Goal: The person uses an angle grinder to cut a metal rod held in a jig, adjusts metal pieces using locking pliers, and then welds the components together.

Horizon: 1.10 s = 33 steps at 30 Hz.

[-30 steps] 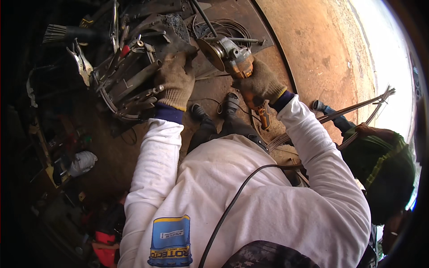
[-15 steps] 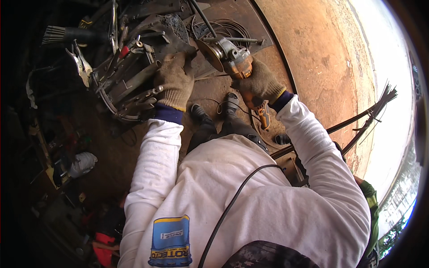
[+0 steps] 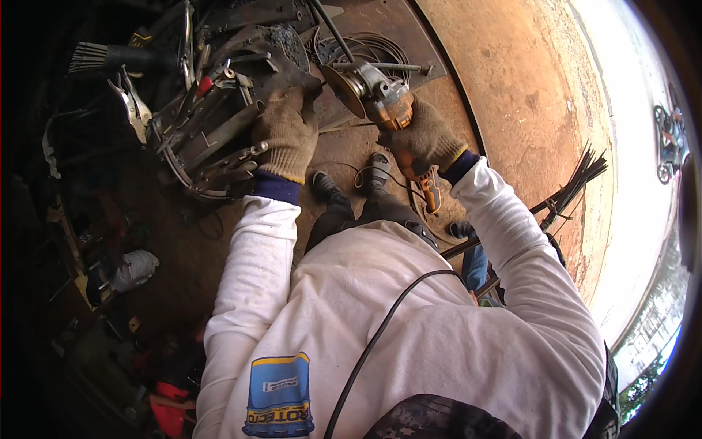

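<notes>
Dark metalwork (image 3: 223, 136) is filling the upper left. Right of it, an orange-and-grey angle grinder (image 3: 395, 110) is resting in the wrapped grip of the gloved right hand (image 3: 430, 137). The gloved left hand (image 3: 284, 132) is touching the metalwork (its grip's closure I cannot tell). Silver locking pliers (image 3: 136, 108) are lying further left.

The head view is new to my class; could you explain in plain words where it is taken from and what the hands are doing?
There is no machine arm here. A camera on a person's head looks down, so picture-left is their left. Both hands wear brown gloves. The right hand holds a grinder with a round disc. The left hand is at a dark metal piece; its grip is partly hidden. Ahead, coiled wire lies on a metal sheet; silver pliers are at left.
</notes>
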### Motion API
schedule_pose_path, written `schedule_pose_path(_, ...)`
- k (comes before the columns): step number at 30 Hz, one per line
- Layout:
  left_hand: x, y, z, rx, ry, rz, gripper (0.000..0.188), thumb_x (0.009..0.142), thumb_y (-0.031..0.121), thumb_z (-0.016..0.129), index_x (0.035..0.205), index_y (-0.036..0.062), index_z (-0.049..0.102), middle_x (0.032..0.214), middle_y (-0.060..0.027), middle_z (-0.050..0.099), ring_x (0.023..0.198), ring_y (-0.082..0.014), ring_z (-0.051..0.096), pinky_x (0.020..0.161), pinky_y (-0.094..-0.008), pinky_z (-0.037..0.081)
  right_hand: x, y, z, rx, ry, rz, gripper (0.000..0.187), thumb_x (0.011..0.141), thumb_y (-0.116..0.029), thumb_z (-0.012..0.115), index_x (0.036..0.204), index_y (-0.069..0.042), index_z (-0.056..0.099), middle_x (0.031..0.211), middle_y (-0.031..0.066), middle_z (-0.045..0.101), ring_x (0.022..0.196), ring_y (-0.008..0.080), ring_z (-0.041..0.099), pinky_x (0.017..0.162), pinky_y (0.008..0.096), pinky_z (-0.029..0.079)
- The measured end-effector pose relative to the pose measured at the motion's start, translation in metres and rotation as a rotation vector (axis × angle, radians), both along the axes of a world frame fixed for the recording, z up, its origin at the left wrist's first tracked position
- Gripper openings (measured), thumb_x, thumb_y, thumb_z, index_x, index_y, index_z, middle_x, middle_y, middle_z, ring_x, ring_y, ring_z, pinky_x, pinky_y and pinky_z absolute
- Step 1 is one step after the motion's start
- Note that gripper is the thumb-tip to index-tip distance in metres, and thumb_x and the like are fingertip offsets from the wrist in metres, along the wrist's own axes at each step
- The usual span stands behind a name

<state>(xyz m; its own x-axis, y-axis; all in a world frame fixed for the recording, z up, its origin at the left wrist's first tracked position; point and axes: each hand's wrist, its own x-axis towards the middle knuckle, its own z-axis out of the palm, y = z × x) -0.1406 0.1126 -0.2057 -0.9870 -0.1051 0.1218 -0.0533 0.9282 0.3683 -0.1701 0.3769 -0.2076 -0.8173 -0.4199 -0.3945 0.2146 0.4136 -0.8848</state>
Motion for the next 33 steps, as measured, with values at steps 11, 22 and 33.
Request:
schedule_pose_path(11,0.003,0.004,0.007,-0.040,0.005,0.018,0.021,0.094,0.033,0.063,0.106,0.0172,0.069,0.111,-0.0128,0.067,0.099,-0.0379,0.067,0.081,-0.0478,0.057,0.000,-0.002,0.014,-0.001,-0.032,0.004,0.069,0.069,-0.026,0.087,0.127,-0.002,0.058,0.111,0.0137,0.070,0.103,0.0265,0.068,0.093,0.0372,0.053)
schedule_pose_path(22,0.002,0.005,0.005,-0.088,0.004,0.045,0.027,0.094,0.039,0.063,0.107,0.0166,0.069,0.113,-0.0139,0.066,0.101,-0.0386,0.067,0.081,-0.0491,0.056,0.000,-0.002,0.008,0.022,-0.016,-0.010,0.069,0.068,-0.022,0.089,0.127,-0.003,0.060,0.111,0.0094,0.071,0.101,0.0188,0.067,0.091,0.0346,0.054)
schedule_pose_path(33,0.001,0.010,0.017,-0.052,-0.037,0.043,0.023,0.093,0.035,0.064,0.109,0.0187,0.070,0.112,-0.0133,0.067,0.100,-0.0371,0.067,0.082,-0.0474,0.057,0.001,-0.002,0.010,0.079,-0.014,-0.001,0.075,0.067,-0.030,0.088,0.130,-0.002,0.057,0.113,0.0171,0.070,0.108,0.0306,0.068,0.095,0.0389,0.053)
